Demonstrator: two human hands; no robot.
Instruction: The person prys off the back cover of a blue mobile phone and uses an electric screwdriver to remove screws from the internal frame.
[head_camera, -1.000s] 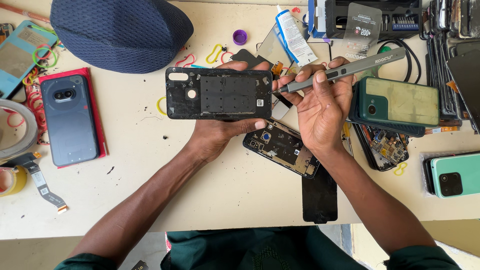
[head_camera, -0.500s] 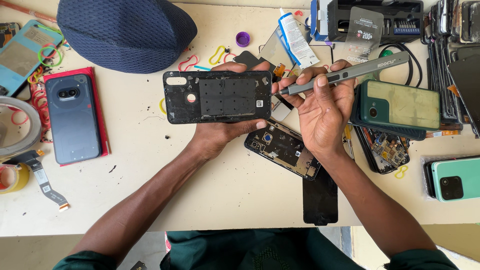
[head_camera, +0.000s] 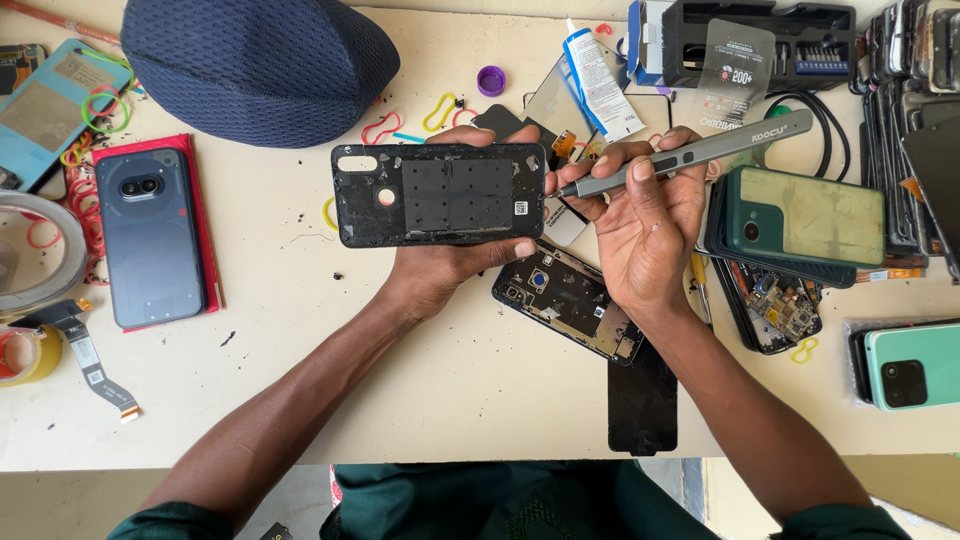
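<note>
Black phone back cover (head_camera: 440, 195) in left hand (head_camera: 440, 270), grey electric screwdriver (head_camera: 690, 155) in right hand (head_camera: 645, 225).

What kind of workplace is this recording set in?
Most likely a phone repair bench. The left hand holds a black phone back cover, the right hand a grey electric screwdriver. An opened phone and a bit set case lie on the cream table.

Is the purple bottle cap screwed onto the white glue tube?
No, the purple cap lies loose on the table, apart from the white tube.
</note>
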